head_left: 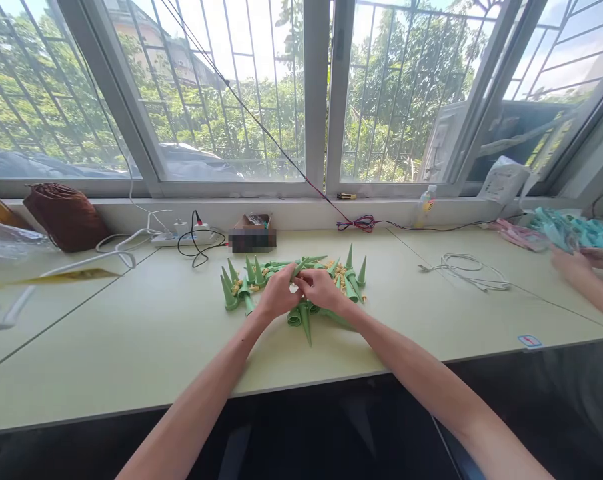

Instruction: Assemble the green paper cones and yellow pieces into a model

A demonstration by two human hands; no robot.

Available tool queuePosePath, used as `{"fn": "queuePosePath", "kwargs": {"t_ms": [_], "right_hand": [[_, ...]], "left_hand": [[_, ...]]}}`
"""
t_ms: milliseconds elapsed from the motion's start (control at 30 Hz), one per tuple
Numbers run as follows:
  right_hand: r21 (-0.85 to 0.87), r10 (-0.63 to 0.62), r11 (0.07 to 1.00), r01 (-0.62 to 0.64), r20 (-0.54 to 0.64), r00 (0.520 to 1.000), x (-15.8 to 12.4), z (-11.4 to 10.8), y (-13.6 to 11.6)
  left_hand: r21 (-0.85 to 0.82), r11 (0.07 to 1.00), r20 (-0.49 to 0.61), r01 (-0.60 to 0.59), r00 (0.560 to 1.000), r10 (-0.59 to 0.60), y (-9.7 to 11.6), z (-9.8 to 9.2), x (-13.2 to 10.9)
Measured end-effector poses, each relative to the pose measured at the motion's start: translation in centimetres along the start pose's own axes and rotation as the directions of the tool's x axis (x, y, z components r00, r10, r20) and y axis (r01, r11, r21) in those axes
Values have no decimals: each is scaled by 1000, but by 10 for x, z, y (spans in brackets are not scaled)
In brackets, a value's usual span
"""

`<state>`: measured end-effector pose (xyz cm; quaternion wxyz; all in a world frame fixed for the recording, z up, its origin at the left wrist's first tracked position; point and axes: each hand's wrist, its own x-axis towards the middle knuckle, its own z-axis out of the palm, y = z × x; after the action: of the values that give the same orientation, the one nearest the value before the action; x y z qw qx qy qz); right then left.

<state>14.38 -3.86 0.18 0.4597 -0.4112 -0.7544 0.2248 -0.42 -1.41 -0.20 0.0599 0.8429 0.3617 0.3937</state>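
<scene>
My left hand (280, 291) is closed around a green cone (300, 268), whose pointed end shows above the fingers. Close against it, my right hand (320, 289) has its thumb and fingers pinched together; what they grip is hidden. Around both hands lie several green plastic cones, some upright like the one at the right (350, 257), others on their sides like the one in front (306, 325). A hollow green end (294, 318) faces me below the hands. Small tan pieces (336, 269) are scattered among the cones.
A small open box (252, 230) stands behind the cones. Power strip and cables (181, 237) lie to the left, near a brown pouch (66, 217). A white cable (468, 267) is on the right. Another person's hands (576, 263) are beside teal pieces (578, 227) at far right.
</scene>
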Motion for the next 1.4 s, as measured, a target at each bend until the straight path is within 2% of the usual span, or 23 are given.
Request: {"fn": "queuePosePath", "kwargs": {"t_ms": [1133, 1400], "right_hand": [[-3, 27, 1000, -27, 20, 999, 1, 0, -2], [77, 35, 996, -40, 67, 997, 3, -1, 6]], "left_hand": [[-54, 999, -3, 6, 1000, -6, -1, 1, -1], [-96, 995, -6, 20, 1000, -20, -1, 1, -1]]}}
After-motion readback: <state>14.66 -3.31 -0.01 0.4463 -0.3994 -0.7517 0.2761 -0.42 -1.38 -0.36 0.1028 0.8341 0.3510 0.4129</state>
